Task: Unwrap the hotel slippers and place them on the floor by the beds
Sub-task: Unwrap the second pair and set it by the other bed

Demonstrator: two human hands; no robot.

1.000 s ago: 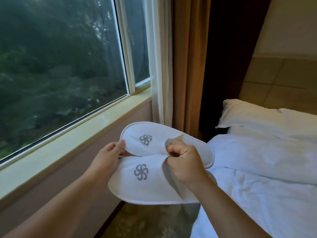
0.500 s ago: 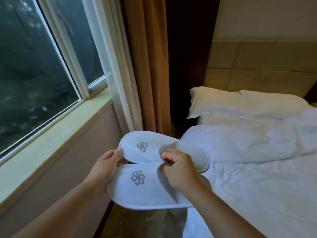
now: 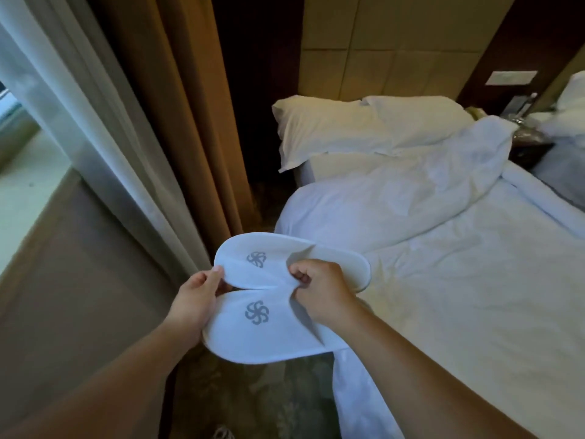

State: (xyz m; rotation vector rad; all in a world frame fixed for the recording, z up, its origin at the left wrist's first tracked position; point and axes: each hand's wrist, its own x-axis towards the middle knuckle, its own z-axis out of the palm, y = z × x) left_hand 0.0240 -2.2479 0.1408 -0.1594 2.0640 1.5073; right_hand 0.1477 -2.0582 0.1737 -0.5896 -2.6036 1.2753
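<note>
The pair of slippers (image 3: 269,299) was held in the air between the two hands, side by side, soles down and logos up, with no wrapping that could be made out on them. The left hand (image 3: 196,296) pinched the toe ends where the two met, thumb on top and fingers underneath. The right hand (image 3: 319,286) was curled tight at the mouths of the uppers, gripping the cloth edges of both the far slipper (image 3: 253,264) and the near slipper (image 3: 253,331). They looked very light, thin and soft: the uppers lay flat and creased under the right hand's grip, and the soles seemed likely to bend if held by one end only. The fabric looked dry and not slippery, and nothing about it seemed fragile. A pinch at the upper's open edge or along the sole rim would probably serve best, one slipper per hand for setting them down. The patterned floor (image 3: 253,391) lay straight below the hands, the bed (image 3: 459,280) just beyond the right hand, the curtain (image 3: 190,137) past the left.
</note>
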